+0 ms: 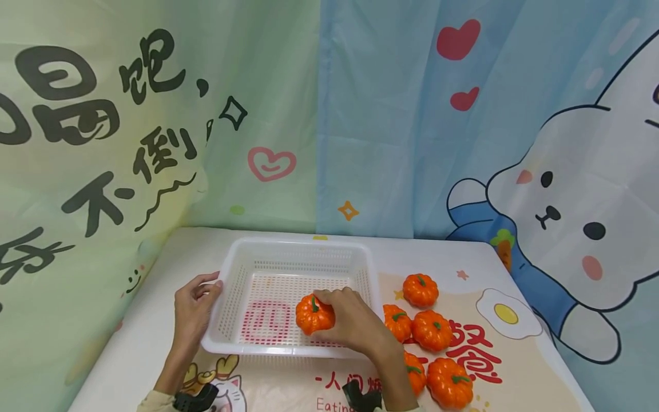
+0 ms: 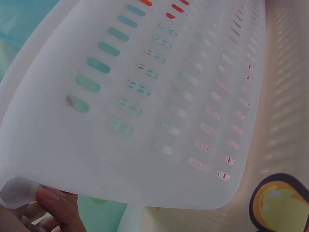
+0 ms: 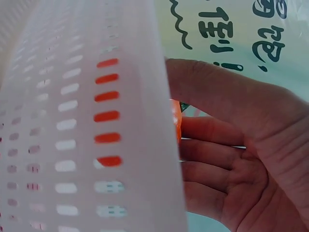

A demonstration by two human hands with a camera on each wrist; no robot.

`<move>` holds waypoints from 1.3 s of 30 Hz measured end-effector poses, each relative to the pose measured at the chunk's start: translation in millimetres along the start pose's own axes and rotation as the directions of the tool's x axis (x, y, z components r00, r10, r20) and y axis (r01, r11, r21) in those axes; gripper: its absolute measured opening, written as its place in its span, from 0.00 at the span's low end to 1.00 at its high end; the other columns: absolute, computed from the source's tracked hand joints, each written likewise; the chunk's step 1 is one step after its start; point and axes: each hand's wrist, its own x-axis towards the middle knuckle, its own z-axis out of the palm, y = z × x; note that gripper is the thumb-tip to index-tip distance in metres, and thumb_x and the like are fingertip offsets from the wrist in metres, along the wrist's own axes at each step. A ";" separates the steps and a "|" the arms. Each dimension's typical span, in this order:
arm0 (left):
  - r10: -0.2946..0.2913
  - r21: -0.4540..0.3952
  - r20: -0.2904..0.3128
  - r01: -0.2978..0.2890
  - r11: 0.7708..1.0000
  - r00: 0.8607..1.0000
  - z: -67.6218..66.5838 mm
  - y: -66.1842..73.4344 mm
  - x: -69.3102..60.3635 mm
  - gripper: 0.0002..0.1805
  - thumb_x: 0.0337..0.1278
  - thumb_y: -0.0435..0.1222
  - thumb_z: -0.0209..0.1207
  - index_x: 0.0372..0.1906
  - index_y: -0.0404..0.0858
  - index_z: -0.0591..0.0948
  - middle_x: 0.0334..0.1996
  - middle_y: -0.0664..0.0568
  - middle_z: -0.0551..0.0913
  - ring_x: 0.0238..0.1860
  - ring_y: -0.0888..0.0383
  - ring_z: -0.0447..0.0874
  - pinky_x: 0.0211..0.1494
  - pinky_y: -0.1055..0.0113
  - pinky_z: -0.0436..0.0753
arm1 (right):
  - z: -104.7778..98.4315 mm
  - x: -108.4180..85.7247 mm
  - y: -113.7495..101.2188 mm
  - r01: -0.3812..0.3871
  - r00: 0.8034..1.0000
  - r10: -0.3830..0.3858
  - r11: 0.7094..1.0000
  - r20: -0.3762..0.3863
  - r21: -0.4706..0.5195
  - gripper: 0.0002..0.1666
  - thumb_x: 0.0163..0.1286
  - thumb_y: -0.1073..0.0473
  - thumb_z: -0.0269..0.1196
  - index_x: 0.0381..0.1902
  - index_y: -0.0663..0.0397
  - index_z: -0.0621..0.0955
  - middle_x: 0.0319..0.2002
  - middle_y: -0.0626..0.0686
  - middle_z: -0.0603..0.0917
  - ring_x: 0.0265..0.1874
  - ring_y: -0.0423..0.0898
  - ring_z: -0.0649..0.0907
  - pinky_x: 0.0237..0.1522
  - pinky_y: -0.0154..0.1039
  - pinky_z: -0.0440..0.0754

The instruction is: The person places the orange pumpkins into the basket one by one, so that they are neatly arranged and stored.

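The hands [image 1: 193, 306] are bare, the left sleeve [image 1: 155, 402] pale beige, the wrist fittings [image 1: 198, 398] black and curved.

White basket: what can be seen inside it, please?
Over its perforated floor, the right grip holds an orange pumpkin; red print shows through the floor. Floor behind pumpkin and grip is covered and cannot be seen.
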 end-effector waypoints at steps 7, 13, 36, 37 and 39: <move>0.005 -0.014 0.005 -0.005 1.000 1.000 0.6 0.0 1.3 0.17 0.81 0.37 0.61 0.64 0.33 0.86 0.50 0.30 0.90 0.34 0.61 0.90 0.38 0.74 0.89 | 7.1 4.7 -0.2 0.001 1.000 -0.001 1.000 0.022 0.014 0.43 0.59 0.49 0.83 0.71 0.54 0.84 0.59 0.52 0.91 0.52 0.48 0.81 0.62 0.50 0.85; -0.001 -0.001 -0.007 0.001 1.000 1.000 -1.8 -1.3 -0.6 0.17 0.80 0.36 0.62 0.64 0.33 0.86 0.48 0.31 0.91 0.33 0.64 0.89 0.37 0.74 0.88 | 13.3 7.6 -1.9 0.008 1.000 -0.009 1.000 0.029 0.016 0.42 0.59 0.49 0.83 0.70 0.53 0.84 0.57 0.50 0.91 0.50 0.46 0.80 0.57 0.45 0.85; -0.010 -0.040 -0.009 0.010 0.999 1.000 1.1 -3.0 1.7 0.17 0.81 0.38 0.62 0.63 0.34 0.86 0.50 0.31 0.90 0.35 0.60 0.90 0.38 0.71 0.91 | 28.2 20.0 -6.2 0.059 0.997 -0.059 0.998 0.039 0.011 0.42 0.58 0.47 0.85 0.68 0.53 0.85 0.57 0.50 0.91 0.51 0.46 0.80 0.60 0.45 0.83; -0.011 -0.041 -0.010 0.010 0.999 1.000 1.2 -3.0 1.9 0.17 0.81 0.38 0.62 0.63 0.34 0.86 0.50 0.31 0.91 0.35 0.59 0.90 0.39 0.71 0.91 | 28.9 20.6 -6.5 0.063 0.997 -0.063 0.998 0.040 0.013 0.42 0.58 0.47 0.85 0.68 0.53 0.85 0.57 0.50 0.91 0.51 0.46 0.80 0.60 0.46 0.83; -0.009 -0.040 -0.013 0.009 0.999 1.000 1.1 -2.7 1.7 0.17 0.81 0.38 0.62 0.63 0.34 0.87 0.49 0.31 0.91 0.35 0.59 0.90 0.39 0.70 0.91 | 30.5 21.9 -7.2 0.071 0.996 -0.072 0.997 0.045 0.013 0.42 0.58 0.46 0.84 0.68 0.53 0.85 0.58 0.50 0.91 0.51 0.46 0.80 0.60 0.45 0.83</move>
